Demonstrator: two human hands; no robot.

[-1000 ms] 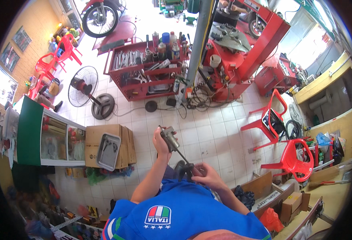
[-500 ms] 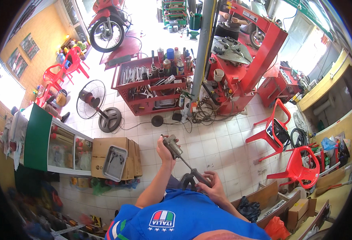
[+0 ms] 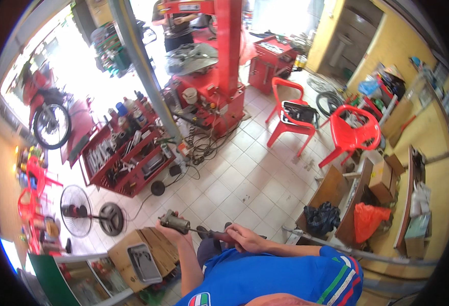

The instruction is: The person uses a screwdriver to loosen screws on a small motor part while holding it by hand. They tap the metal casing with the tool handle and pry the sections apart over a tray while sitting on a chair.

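Observation:
My left hand (image 3: 172, 235) is closed around a cylindrical metal part (image 3: 177, 223) with a dull greenish-brown body and a knobbly end. It is held in front of my body, above the tiled floor. My right hand (image 3: 246, 238) is wrapped round the handle of a screwdriver (image 3: 220, 235), which has a dark reddish grip and a thin shaft. The shaft points left to the near end of the metal part. Whether its tip touches or enters the part, I cannot tell.
A red tool cart (image 3: 127, 178) with wrenches and bottles stands ahead left, beside a grey post (image 3: 150, 76). A floor fan (image 3: 76, 210) and cardboard boxes (image 3: 155, 245) are at left. Red chairs (image 3: 354, 130) stand at right. Cables (image 3: 201, 148) lie on the floor. A person (image 3: 176, 23) stands behind the red machine.
My view has swung to the right. My right hand now grips the screwdriver handle more closely, and the tool lies more level. The metal part stays in my left hand.

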